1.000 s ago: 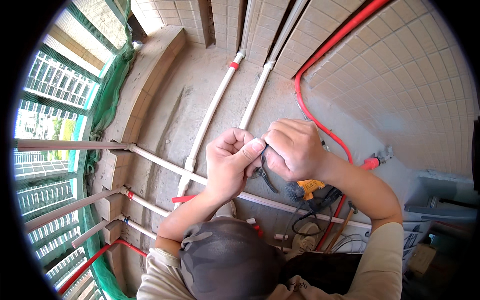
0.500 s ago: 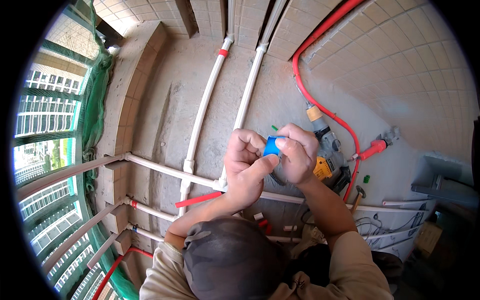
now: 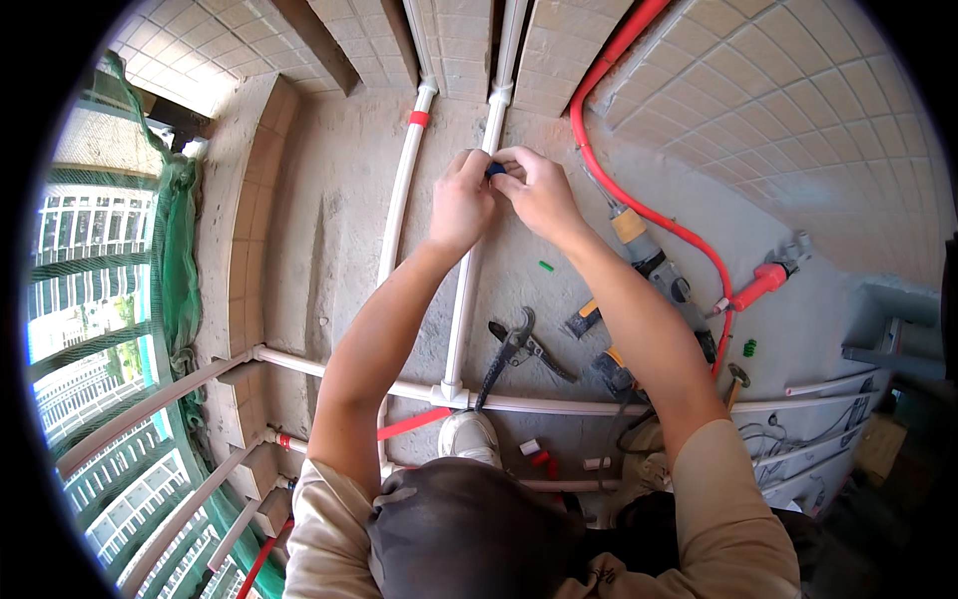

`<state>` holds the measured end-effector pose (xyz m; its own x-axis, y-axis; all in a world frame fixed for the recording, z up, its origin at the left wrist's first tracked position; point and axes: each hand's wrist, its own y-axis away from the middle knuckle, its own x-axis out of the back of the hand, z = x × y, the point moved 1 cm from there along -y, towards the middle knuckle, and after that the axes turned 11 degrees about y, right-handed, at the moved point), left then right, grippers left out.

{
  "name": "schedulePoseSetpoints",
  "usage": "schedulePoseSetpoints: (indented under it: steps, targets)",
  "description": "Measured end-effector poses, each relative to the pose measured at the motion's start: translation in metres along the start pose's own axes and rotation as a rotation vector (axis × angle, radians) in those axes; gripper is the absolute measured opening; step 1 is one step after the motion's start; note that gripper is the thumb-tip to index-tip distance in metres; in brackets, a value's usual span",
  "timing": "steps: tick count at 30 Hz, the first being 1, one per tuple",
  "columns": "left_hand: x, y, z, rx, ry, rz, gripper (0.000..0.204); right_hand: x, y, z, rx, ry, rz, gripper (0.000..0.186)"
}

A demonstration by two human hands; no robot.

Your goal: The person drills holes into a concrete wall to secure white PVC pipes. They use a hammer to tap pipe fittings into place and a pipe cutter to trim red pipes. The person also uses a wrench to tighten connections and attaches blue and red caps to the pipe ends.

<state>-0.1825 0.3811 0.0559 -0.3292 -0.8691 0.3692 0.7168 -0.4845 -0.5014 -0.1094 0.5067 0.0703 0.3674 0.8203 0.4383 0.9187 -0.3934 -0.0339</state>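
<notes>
Both arms stretch forward over the right-hand white pipe (image 3: 470,299) lying on the concrete floor. My left hand (image 3: 462,200) and my right hand (image 3: 539,197) meet at its upper stretch, fingers closed around a small blue curved band (image 3: 495,170). The band is at the pipe; whether it wraps around the pipe is hidden by my fingers. To the left runs another white pipe (image 3: 404,185), with a red band (image 3: 419,118) around it.
A pipe cutter (image 3: 516,344) lies on the floor beside a yellow-and-grey power drill (image 3: 664,282). A red hose (image 3: 589,150) curves along the tiled wall at right. A hammer (image 3: 736,384), green pieces (image 3: 749,347) and a red strip (image 3: 414,424) lie about.
Both hands have moved forward, away from my body, carrying the blue band to the right-hand pipe. The pipe cutter now shows on the floor where my hands hid it.
</notes>
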Motion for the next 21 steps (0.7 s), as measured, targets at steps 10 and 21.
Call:
schedulePoseSetpoints:
  steps: [10, 21]
  targets:
    - [-0.045, -0.019, -0.054, 0.544, 0.151, 0.259, 0.012, -0.028, -0.061, 0.044, 0.101, 0.459, 0.180, 0.025]
    - [-0.066, -0.038, -0.085, 0.378, 0.070, 0.298, 0.013, -0.016, -0.094, 0.067, -0.079, 0.360, 0.070, 0.023]
